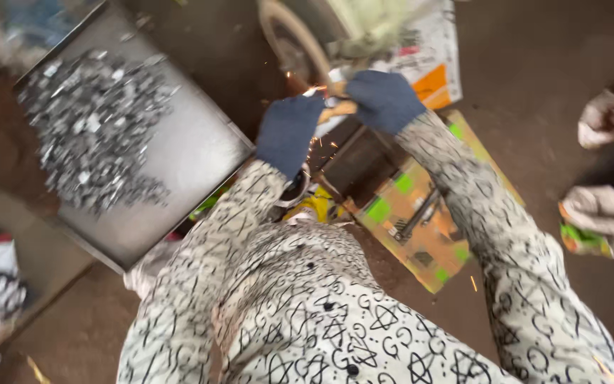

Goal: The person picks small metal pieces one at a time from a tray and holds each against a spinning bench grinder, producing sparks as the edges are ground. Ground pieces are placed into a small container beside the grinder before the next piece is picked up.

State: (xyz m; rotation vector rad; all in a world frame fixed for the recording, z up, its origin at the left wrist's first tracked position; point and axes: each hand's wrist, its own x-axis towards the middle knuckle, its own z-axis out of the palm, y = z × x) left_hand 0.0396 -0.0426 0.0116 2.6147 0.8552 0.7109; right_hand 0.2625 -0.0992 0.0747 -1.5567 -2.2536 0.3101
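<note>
Patterned shirt (321,313) nearest, left glove (289,131) and right glove (385,99) pinching a small workpiece (337,108) between closed fingers, pressed against grinding wheel (296,46), sparks below, tray (200,156) of metal bits (94,128) at left.

Left of centre, a flat grey metal tray (193,153) heaped with small shiny metal pieces (94,128). Lower right, a green-and-orange cardboard sheet (421,235) on the brown floor (534,64). Far right, two pale crumpled cloth bundles (598,208), well apart from the tray.
</note>
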